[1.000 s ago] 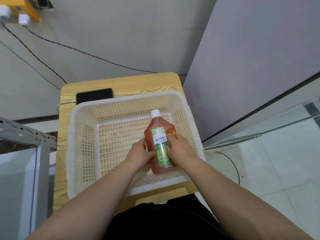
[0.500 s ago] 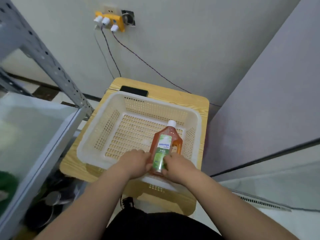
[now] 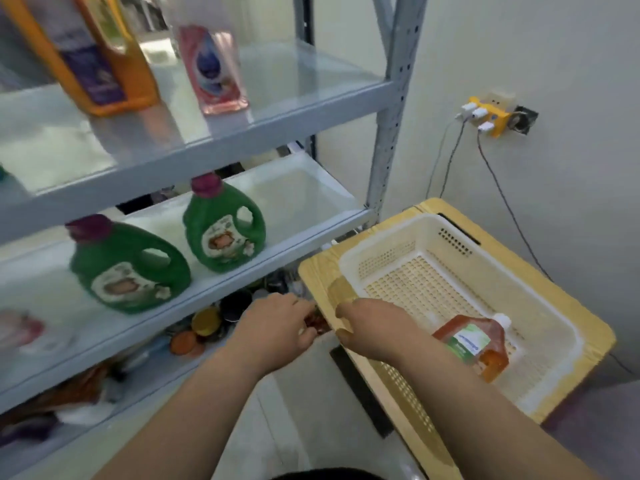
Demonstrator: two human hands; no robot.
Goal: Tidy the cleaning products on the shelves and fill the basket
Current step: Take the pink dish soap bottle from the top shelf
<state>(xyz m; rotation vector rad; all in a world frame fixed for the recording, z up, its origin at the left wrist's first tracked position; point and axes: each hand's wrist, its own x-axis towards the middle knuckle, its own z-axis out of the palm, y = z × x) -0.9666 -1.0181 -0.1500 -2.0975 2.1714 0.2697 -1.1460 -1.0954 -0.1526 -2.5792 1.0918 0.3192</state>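
Basket (image 3: 502, 271) holds one bottle (image 3: 471, 344), flat. Left hand (image 3: 277, 327), right hand (image 3: 374, 330): apart, empty, left of basket, probably free for a jug (image 3: 223, 233).

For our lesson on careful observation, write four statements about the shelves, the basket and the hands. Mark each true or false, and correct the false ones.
1. The orange bottle lies on its side in the white basket. True.
2. The left hand and right hand both grip the orange bottle. False: both hold nothing.
3. Two green jugs stand on the middle shelf. True.
4. The pink bottle stands in the basket. False: it stands on the upper shelf, beside an orange jug.
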